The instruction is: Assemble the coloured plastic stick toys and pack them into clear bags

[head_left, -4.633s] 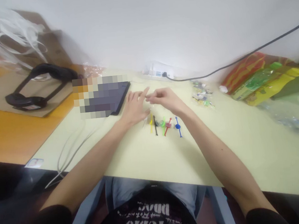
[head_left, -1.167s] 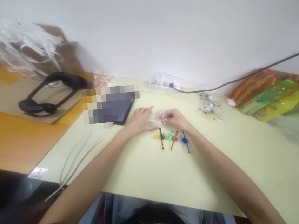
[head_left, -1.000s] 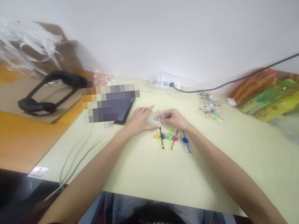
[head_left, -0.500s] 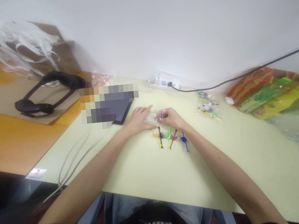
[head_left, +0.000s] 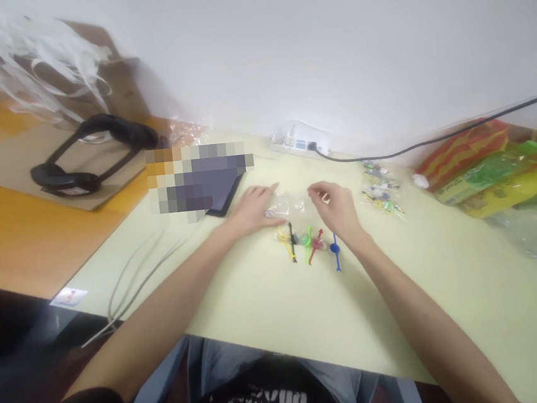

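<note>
My left hand [head_left: 253, 209] lies with fingers spread at the left side of a clear plastic bag [head_left: 292, 204], thumb reaching along its near edge. To the bag's right, my right hand [head_left: 338, 204] is closed in a pinch; whatever its fingertips hold is too small to make out. Just below the bag runs a row of thin plastic arrow pieces with round middles: a yellow arrow [head_left: 286, 245], a black arrow [head_left: 293, 243], a green arrow [head_left: 307, 242], a red arrow [head_left: 317, 244] and a blue arrow [head_left: 334, 249] below my right hand.
A black tablet [head_left: 224, 190], partly blurred, lies left of my left hand. Bagged colourful small parts [head_left: 381, 190] lie to the right, near a red and yellow package [head_left: 493, 167]. A power strip [head_left: 299, 140] with a black cable [head_left: 387, 155] sits by the wall. Grey cables [head_left: 138, 277] cross the left.
My right hand has moved right, off the plastic bag's middle, uncovering more of it. My left hand stays spread beside the bag. The whole view has shifted slightly.
</note>
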`<state>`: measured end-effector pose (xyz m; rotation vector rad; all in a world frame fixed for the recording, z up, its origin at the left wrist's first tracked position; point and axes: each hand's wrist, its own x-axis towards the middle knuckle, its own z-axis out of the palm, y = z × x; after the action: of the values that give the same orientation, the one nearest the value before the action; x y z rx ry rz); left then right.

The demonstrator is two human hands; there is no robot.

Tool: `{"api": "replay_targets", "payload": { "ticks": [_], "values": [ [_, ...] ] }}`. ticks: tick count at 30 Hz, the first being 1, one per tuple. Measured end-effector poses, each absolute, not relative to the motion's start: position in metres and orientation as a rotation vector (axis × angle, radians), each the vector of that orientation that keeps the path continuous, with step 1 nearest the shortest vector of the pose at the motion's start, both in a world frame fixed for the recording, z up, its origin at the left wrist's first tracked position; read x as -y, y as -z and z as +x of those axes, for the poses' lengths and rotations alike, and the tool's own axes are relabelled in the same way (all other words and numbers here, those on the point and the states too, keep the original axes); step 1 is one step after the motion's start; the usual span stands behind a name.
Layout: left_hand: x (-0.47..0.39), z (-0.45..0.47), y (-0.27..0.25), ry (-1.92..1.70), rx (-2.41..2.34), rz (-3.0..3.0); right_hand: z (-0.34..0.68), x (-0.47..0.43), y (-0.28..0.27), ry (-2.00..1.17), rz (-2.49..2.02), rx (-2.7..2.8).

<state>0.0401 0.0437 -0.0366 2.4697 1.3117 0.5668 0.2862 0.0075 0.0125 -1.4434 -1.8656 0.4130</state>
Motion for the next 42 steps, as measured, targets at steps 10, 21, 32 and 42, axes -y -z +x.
{"api": "replay_targets", "payload": {
  "ticks": [10,21,32,42],
  "values": [
    [-0.045,0.041,0.038,-0.575,-1.305,2.477,0.233,0.057,0.002,-0.147,-1.416,2.448],
    [-0.047,0.039,0.04,-0.594,-1.282,2.458,0.262,0.052,-0.043,-1.009,-1.287,1.783],
    [-0.044,0.04,0.035,-0.57,-1.311,2.457,0.348,-0.01,-0.062,-1.176,-1.25,1.79],
    [-0.044,0.04,0.033,-0.552,-1.315,2.435,0.359,-0.034,-0.07,-1.097,-1.545,2.059]
  ]
}}
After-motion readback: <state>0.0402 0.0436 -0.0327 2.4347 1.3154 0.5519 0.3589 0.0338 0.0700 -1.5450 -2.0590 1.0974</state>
